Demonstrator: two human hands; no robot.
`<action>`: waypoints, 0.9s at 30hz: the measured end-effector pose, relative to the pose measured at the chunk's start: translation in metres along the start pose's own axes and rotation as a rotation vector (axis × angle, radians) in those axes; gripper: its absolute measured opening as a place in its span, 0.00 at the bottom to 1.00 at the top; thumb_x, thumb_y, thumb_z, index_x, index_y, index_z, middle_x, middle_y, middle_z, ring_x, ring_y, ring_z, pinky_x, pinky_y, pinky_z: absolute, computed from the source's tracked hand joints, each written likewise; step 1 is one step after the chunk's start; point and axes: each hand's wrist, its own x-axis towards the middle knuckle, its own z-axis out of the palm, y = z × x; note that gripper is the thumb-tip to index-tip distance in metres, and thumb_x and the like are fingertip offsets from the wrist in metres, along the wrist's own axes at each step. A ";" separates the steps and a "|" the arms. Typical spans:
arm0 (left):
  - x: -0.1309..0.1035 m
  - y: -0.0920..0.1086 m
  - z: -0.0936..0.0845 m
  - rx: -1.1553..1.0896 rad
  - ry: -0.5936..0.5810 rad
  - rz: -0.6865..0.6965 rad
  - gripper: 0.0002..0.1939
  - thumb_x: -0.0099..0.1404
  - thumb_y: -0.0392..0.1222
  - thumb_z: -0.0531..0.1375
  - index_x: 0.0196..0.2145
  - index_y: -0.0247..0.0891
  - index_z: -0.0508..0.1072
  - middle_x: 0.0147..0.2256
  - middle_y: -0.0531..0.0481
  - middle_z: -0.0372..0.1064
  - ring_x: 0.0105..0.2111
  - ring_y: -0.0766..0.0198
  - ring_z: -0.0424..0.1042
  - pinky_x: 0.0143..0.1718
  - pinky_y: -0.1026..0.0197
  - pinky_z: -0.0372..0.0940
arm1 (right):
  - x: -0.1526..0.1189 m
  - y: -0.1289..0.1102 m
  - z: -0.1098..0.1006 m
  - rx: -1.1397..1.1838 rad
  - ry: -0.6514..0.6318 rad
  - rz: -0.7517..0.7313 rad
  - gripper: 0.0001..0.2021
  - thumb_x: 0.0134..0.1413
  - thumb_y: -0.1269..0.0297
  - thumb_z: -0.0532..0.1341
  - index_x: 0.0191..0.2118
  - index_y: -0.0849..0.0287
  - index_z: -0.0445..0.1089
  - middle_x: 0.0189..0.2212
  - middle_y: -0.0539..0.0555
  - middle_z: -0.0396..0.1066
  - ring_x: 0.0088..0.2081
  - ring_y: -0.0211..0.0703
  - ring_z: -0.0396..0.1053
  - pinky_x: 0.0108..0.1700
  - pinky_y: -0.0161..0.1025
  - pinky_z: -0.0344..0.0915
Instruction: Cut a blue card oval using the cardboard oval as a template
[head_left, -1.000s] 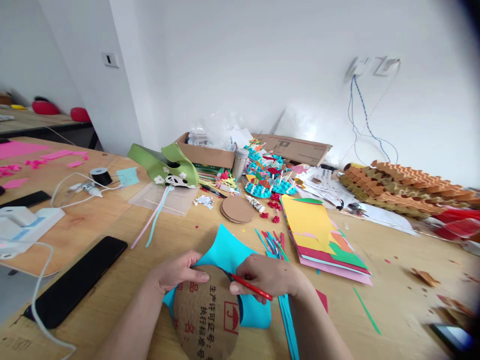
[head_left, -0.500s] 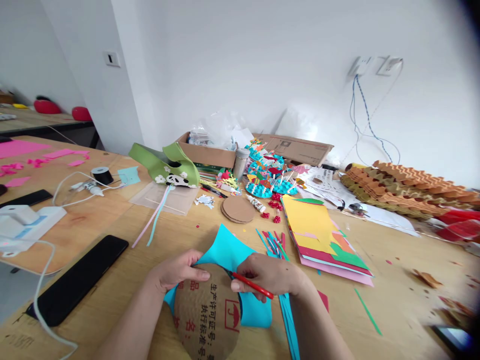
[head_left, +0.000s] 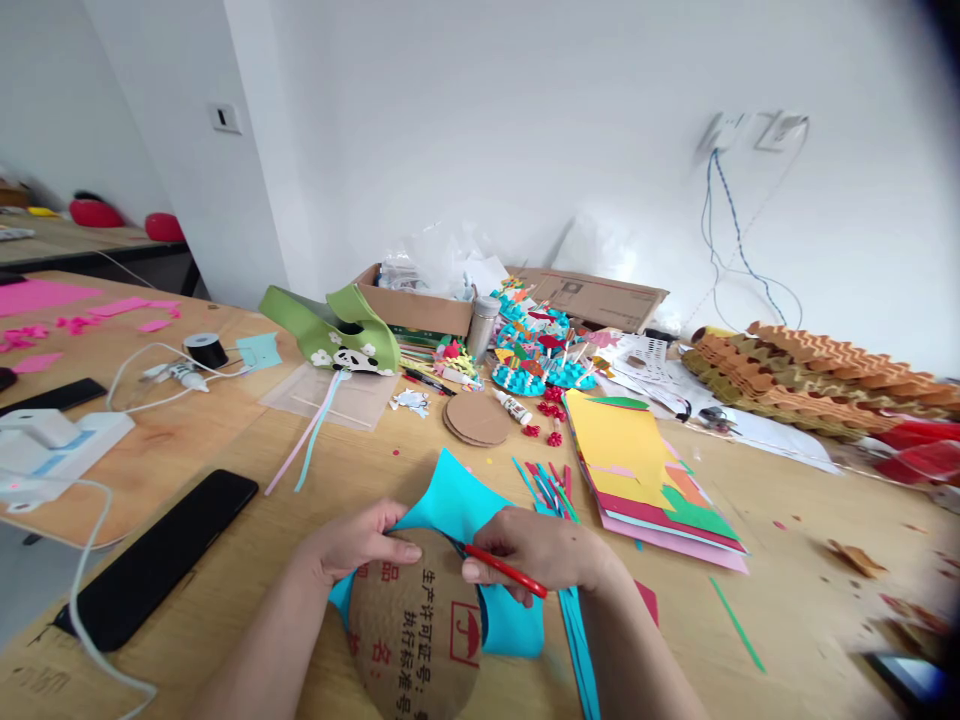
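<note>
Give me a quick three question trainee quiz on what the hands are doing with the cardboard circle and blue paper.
1. True or false: the left hand presses on the cardboard disc.
2. What does the right hand hold: A scissors, B red pen, C glue bottle?
3. What colour is the sheet under the disc?

Key: 1 true. 2 B. 3 blue, a turquoise shade.

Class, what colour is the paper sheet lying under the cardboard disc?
Turquoise blue paper sheet, seen in the head view, beneath the brown cardboard disc.
</note>
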 end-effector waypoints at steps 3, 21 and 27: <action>0.000 0.000 -0.001 0.017 -0.013 0.003 0.20 0.55 0.45 0.66 0.45 0.36 0.77 0.40 0.43 0.77 0.40 0.53 0.74 0.43 0.56 0.65 | 0.001 0.002 0.001 -0.076 0.055 -0.028 0.30 0.56 0.36 0.50 0.21 0.61 0.59 0.15 0.47 0.61 0.20 0.31 0.57 0.23 0.31 0.50; -0.001 0.004 0.002 0.057 0.010 -0.031 0.19 0.54 0.47 0.66 0.43 0.37 0.78 0.38 0.44 0.78 0.40 0.52 0.75 0.42 0.56 0.66 | 0.003 0.001 0.001 -0.144 0.092 -0.019 0.30 0.56 0.37 0.51 0.20 0.61 0.60 0.14 0.46 0.57 0.20 0.31 0.53 0.23 0.32 0.46; -0.001 0.003 0.002 0.072 0.026 -0.038 0.19 0.54 0.48 0.66 0.42 0.37 0.78 0.38 0.44 0.78 0.40 0.51 0.75 0.42 0.56 0.66 | 0.001 -0.001 0.000 -0.062 0.094 0.033 0.30 0.53 0.37 0.54 0.19 0.60 0.58 0.12 0.44 0.55 0.18 0.30 0.52 0.21 0.31 0.46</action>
